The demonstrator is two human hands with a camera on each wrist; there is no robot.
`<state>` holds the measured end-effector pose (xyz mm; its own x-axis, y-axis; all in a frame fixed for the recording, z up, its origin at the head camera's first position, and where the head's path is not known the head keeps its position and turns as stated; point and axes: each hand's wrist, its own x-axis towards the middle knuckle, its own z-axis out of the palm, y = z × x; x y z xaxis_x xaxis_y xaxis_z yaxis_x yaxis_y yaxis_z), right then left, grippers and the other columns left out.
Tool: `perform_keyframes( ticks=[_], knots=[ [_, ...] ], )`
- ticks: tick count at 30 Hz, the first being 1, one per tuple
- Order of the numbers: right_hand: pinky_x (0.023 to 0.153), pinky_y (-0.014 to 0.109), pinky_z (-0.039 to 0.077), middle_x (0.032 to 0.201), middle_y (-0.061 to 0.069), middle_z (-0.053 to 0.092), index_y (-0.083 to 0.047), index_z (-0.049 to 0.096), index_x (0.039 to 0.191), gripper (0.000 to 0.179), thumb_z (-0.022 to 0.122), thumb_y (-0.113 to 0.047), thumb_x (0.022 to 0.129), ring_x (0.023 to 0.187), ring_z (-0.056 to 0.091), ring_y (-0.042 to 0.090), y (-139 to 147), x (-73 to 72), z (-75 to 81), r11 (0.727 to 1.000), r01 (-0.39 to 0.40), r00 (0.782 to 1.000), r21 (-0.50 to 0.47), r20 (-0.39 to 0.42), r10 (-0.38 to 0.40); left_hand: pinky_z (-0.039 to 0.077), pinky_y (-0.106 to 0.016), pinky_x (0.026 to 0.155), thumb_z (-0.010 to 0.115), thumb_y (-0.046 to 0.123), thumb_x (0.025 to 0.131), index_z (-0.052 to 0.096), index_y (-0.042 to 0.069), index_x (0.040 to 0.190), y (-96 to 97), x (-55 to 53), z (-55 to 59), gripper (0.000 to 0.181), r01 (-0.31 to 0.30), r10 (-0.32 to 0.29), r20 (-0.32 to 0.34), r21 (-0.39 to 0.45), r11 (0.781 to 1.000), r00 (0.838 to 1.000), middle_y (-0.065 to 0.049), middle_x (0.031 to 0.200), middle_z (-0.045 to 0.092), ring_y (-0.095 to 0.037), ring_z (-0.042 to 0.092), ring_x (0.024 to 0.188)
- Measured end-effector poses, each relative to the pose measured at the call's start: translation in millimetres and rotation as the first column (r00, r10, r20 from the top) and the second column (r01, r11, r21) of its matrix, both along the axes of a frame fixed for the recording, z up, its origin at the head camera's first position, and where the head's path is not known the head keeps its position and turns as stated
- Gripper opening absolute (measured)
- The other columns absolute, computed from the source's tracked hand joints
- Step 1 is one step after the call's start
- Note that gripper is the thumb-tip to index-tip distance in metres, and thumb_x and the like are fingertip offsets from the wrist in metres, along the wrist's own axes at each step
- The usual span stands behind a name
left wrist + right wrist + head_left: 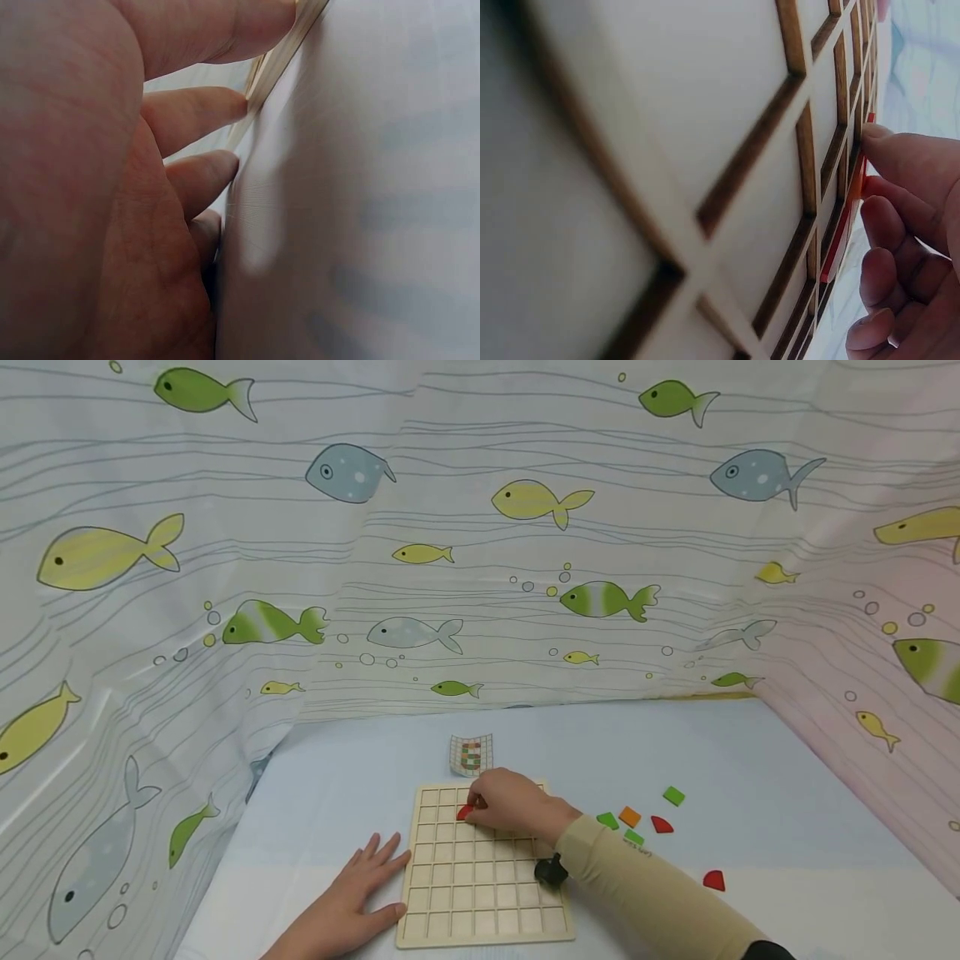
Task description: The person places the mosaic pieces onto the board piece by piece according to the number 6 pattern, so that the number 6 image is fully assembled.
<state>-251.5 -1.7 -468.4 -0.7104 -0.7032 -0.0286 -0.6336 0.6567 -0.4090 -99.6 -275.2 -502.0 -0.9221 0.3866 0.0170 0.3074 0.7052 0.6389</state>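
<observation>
A wooden grid board [450, 897] lies flat on the table. Near its far edge my right hand [513, 802] pinches a red quarter-round tile [464, 812] between thumb and index finger, over the grid squares. From the right wrist, the red tile [836, 251] shows edge-on at the grid, and the other fingers of that hand [907, 240] curl beside it. Whether a second red piece sits under the fingertips, I cannot tell. My left hand [352, 893] rests on the table with fingers spread, its thumb and fingertips at the board's left edge [281, 56].
A small pattern card [471, 755] with a coloured grid lies beyond the board. To the right are loose tiles: an orange square [629, 817], a green square [673, 796], a red quarter-round [715, 881] and several others. A fish-print curtain [450, 593] surrounds the table.
</observation>
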Motion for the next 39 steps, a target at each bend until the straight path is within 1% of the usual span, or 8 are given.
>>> perform_keyframes(
  ticks=[5,9,12,15,18,24,31,39],
  knots=[
    [0.057,0.019,0.042,0.069,-0.017,0.055,-0.02,0.075,0.092,0.013,0.073,-0.033,0.091,0.063,0.048,0.003,1,2.9,-2.8,1.0,-0.02,1.0,-0.007,0.012,0.02,-0.011,-0.003,0.102,0.064,0.043,0.094,0.05,0.006,0.145,0.2,2.9,0.5,0.064,0.016,-0.016,0.009,0.008,1.0,1.0,-0.018,0.157,0.031,-0.05,0.011,0.144],
    [0.054,0.021,0.035,0.061,-0.013,0.048,-0.019,0.074,0.087,0.015,0.072,-0.033,0.092,0.059,0.04,0.004,4,4.5,-2.4,1.0,-0.029,1.0,-0.007,0.002,0.029,-0.011,-0.004,0.103,0.063,0.044,0.094,0.05,0.007,0.145,1.0,2.9,1.3,0.064,0.016,-0.016,0.003,-0.008,1.0,1.0,-0.017,0.157,0.031,-0.049,0.012,0.144],
    [0.059,0.02,0.041,0.068,-0.015,0.053,-0.017,0.077,0.097,0.019,0.072,-0.035,0.092,0.064,0.045,0.002,9,5.6,1.1,1.0,-0.022,1.0,-0.005,-0.011,0.021,-0.011,-0.003,0.103,0.063,0.045,0.094,0.051,0.007,0.145,1.5,1.9,2.1,0.065,0.015,-0.015,0.003,-0.013,1.0,1.0,-0.017,0.157,0.031,-0.048,0.013,0.144],
    [0.072,0.021,0.049,0.088,-0.014,0.065,-0.016,0.075,0.116,0.032,0.072,-0.036,0.091,0.078,0.055,0.001,15,7.1,5.4,1.0,-0.005,1.0,-0.013,-0.013,0.005,-0.01,-0.003,0.103,0.064,0.044,0.094,0.051,0.007,0.145,1.5,1.2,3.5,0.064,0.016,-0.016,-0.001,-0.009,1.0,1.0,-0.017,0.157,0.032,-0.048,0.013,0.144],
    [0.079,0.023,0.051,0.102,-0.01,0.068,-0.014,0.072,0.121,0.037,0.072,-0.036,0.092,0.09,0.061,0.004,24,9.1,9.4,0.999,0.014,1.0,-0.043,0.016,-0.013,-0.01,-0.004,0.104,0.064,0.044,0.094,0.051,0.007,0.145,1.4,0.9,4.7,0.064,0.02,-0.02,-0.001,-0.001,1.0,1.0,-0.017,0.157,0.031,-0.048,0.013,0.144],
    [0.086,0.03,0.052,0.114,-0.004,0.068,-0.012,0.07,0.125,0.039,0.071,-0.034,0.093,0.104,0.062,0.014,52,15.9,17.3,0.991,0.067,0.995,-0.119,0.082,-0.057,-0.01,-0.004,0.104,0.064,0.044,0.094,0.051,0.007,0.145,0.7,0.2,4.0,0.064,0.024,-0.024,-0.016,0.001,1.0,1.0,-0.018,0.156,0.032,-0.049,0.014,0.144],
    [0.08,0.033,0.052,0.118,-0.001,0.068,-0.012,0.069,0.124,0.037,0.07,-0.032,0.093,0.096,0.06,0.013,94,18.2,21.3,0.973,0.159,0.985,-0.165,0.092,-0.146,-0.008,-0.004,0.105,0.065,0.043,0.093,0.052,0.007,0.144,0.8,-0.1,2.6,0.064,0.017,-0.017,-0.056,-0.003,1.0,0.998,-0.017,0.155,0.034,-0.049,0.016,0.143],
    [0.073,0.029,0.052,0.117,-0.005,0.067,-0.013,0.069,0.123,0.031,0.068,-0.027,0.095,0.091,0.06,0.009,141,23.6,13.9,0.946,0.255,0.967,-0.201,0.072,-0.246,-0.009,-0.004,0.104,0.064,0.044,0.094,0.051,0.008,0.145,1.1,-1.4,2.1,0.064,0.018,-0.018,-0.029,0.001,1.0,0.999,-0.017,0.157,0.032,-0.049,0.014,0.144]
  ],
)
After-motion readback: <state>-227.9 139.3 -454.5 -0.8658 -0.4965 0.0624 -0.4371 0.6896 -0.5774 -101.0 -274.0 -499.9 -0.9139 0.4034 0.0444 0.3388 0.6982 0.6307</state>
